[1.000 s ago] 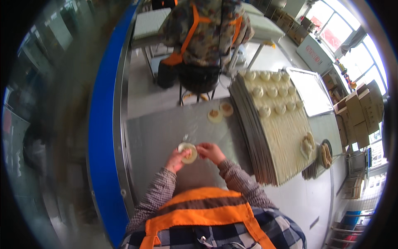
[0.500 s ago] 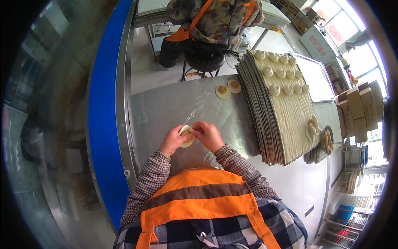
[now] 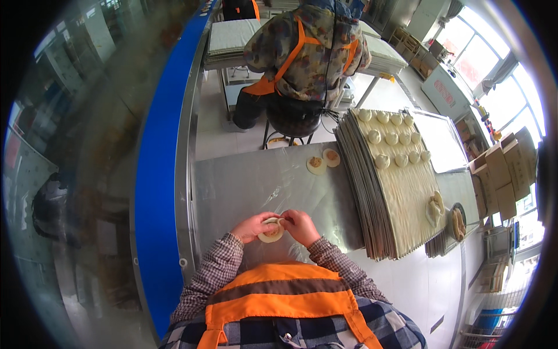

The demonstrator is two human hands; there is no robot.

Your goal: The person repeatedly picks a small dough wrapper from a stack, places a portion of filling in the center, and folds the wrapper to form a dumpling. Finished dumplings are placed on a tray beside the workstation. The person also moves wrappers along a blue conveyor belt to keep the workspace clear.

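A round dough wrapper with brownish filling (image 3: pixel 271 234) is held between both hands, low over the near part of the metal table. My left hand (image 3: pixel 254 227) grips its left side, the thumb reaching over the dough. My right hand (image 3: pixel 300 227) pinches the upper right edge, its fingertips drawn together. The filling shows in the middle and the dough is not closed over it. Farther off on the table lie two more filled dough rounds (image 3: pixel 316 165), flat and side by side.
On the right stands a tall stack of trays (image 3: pixel 401 192), its cloth-covered top bearing several shaped dumplings (image 3: pixel 392 138) and a crumpled cloth (image 3: pixel 434 208). A blue-edged machine side (image 3: pixel 160 192) borders the table's left. A co-worker (image 3: pixel 308 52) sits on a stool beyond the table.
The whole scene sits lower in the picture as my view has tilted up. My left thumb has drawn back from the filling, which shows more fully, while my right fingers stay on the edge.
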